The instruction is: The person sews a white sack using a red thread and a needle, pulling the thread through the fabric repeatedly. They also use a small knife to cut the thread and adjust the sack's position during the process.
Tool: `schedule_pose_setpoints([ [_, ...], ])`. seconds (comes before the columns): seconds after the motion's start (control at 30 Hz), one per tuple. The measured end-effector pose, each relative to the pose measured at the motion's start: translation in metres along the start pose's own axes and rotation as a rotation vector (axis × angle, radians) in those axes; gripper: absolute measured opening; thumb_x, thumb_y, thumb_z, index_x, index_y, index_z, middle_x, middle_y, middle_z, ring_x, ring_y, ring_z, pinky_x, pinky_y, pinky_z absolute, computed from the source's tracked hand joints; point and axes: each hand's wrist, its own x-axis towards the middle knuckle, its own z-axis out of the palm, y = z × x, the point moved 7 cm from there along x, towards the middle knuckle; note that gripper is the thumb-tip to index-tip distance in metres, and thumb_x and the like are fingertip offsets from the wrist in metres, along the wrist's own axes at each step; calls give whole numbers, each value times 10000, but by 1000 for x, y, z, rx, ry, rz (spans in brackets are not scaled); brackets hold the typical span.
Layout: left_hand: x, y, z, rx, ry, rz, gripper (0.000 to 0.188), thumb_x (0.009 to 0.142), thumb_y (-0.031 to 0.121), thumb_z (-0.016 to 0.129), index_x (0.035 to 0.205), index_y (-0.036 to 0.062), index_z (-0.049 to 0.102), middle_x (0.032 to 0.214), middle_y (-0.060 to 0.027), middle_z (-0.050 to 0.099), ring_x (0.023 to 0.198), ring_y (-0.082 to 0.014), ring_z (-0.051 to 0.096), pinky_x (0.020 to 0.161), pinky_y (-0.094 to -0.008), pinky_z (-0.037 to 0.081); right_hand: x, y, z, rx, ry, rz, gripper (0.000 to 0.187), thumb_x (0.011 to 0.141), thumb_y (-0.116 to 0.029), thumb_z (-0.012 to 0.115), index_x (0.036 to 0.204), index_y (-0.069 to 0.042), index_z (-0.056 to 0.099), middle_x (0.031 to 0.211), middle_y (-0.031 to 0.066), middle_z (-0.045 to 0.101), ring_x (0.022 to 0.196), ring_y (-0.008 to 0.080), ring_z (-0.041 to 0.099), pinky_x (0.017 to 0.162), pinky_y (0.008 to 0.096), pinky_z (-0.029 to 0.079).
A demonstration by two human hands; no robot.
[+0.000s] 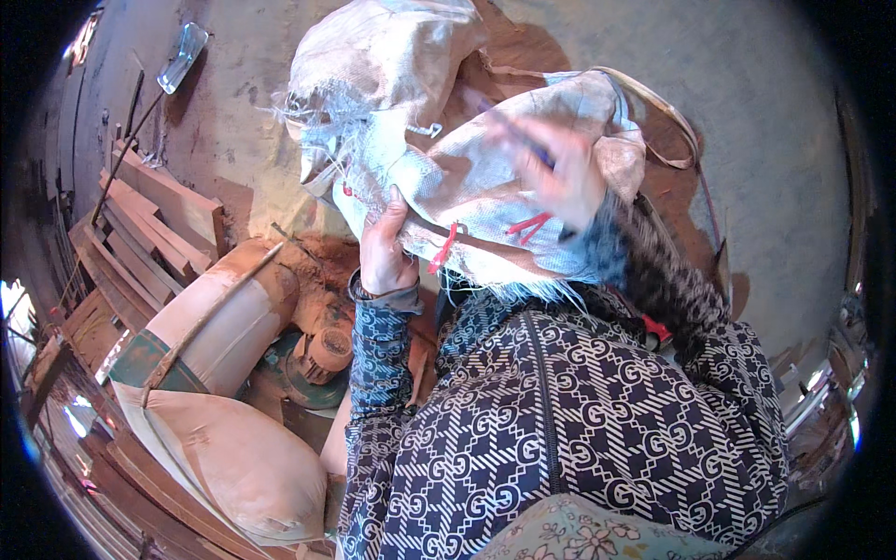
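Observation:
A large white woven sack (467, 159) with frayed edges lies bunched up in front of me. Its near edge is pinched by my left hand (385, 247), thumb on top. Over the right part of the sack, my right hand (565, 173) is smeared by motion. A thin dark streak shows along its fingers, too blurred to name. Two red ties stand out on the sack's near side: one red tie (442, 250) close to my left hand, another red tie (532, 224) below my right hand.
To the left stands a machine with a motor (327, 355) and pale bulging bags (233, 457), dusted with sawdust. Wooden boards (168, 210) are stacked beyond it. A long-handled clear scoop-like thing (182, 58) leans farther left. A strap (667, 117) loops off the sack's right side.

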Motion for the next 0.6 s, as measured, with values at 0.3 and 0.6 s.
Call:
schedule_pose_setpoints([
  [0.3, -10, -2, 1, -140, -121, -62, 389, 1014, 186, 453, 1333, -30, 505, 1295, -163, 601, 1177, -289, 591, 1035, -446, 458, 48, 84, -6, -364, -32, -87, 357, 935, -427, 614, 944, -90, 729, 792, 127, 674, 708, 274, 658, 660, 405, 505],
  [0.6, -18, -3, 10, -165, -145, -78, 435, 1052, 248, 413, 1409, -1, 430, 1383, -145, 538, 1255, -283, 536, 1088, -451, 410, -16, -6, 3, -158, -305, -275, 167, 912, -182, 658, 984, -46, 724, 776, 97, 658, 672, 225, 648, 607, 340, 503],
])
